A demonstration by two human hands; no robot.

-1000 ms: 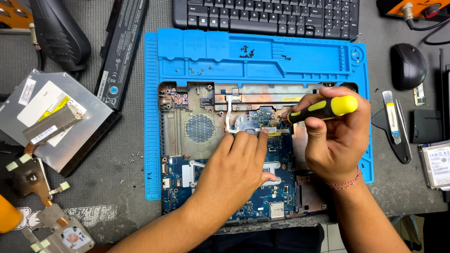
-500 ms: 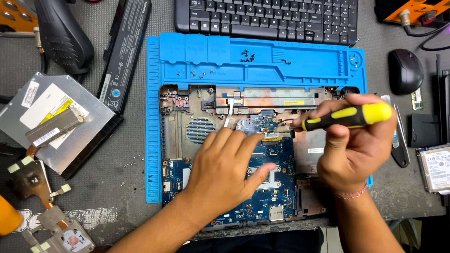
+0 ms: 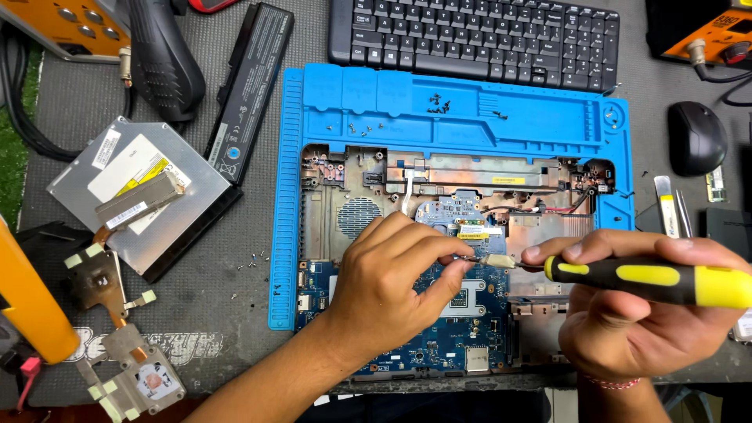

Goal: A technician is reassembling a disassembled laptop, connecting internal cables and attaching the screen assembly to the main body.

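An opened laptop base (image 3: pixel 368 192) with a blue motherboard (image 3: pixel 439 345) lies on a blue silicone mat (image 3: pixel 470 106). My left hand (image 3: pixel 392 278) rests on the motherboard, its fingertips pinching something small at the tip of a screwdriver. My right hand (image 3: pixel 642 313) grips the black and yellow screwdriver (image 3: pixel 650 278), held almost level with its tip pointing left toward my left fingers. What the fingers pinch is too small to make out.
A black keyboard (image 3: pixel 486 35) lies behind the mat, a mouse (image 3: pixel 695 137) at right. A laptop battery (image 3: pixel 251 86), an optical drive (image 3: pixel 137 196) and a copper heatsink with fan (image 3: pixel 129 345) lie at left. Small screws (image 3: pixel 439 102) sit on the mat and beside it.
My right hand swung the screwdriver down and rightward to a nearly level position. My left hand's fingers closed in at its tip. The view has shifted slightly.
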